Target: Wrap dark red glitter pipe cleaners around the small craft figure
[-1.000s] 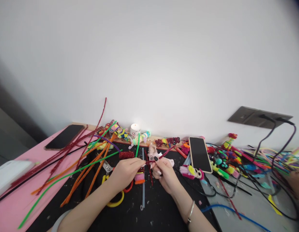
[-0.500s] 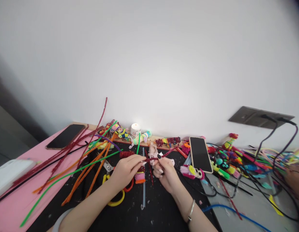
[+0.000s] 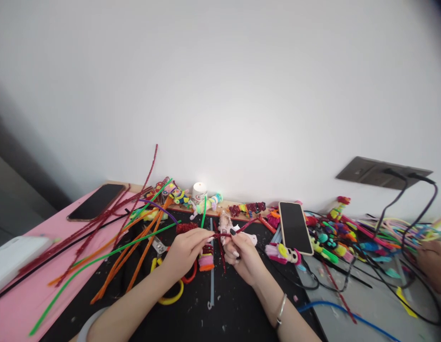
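Note:
My left hand (image 3: 185, 251) and my right hand (image 3: 244, 256) meet over a black mat (image 3: 206, 313). Between their fingertips they pinch a dark red glitter pipe cleaner (image 3: 234, 231), which runs from the left fingers up to the right past my right thumb. Below the hands lies a small pink and orange coil (image 3: 206, 262). A coiled red piece (image 3: 186, 227) rests just beyond my left hand.
Long orange, green and red pipe cleaners (image 3: 135, 242) fan out at left over a pink sheet (image 3: 14, 308). Phones lie at far left (image 3: 95, 201) and centre right (image 3: 294, 227). Colourful craft bits and black cables (image 3: 349, 237) crowd the right. Another person's hand (image 3: 432, 263) shows at the right edge.
My hands have lifted the red pipe cleaner slightly and my right thumb has shifted along it. The other person's hand at the right edge has moved a little further in.

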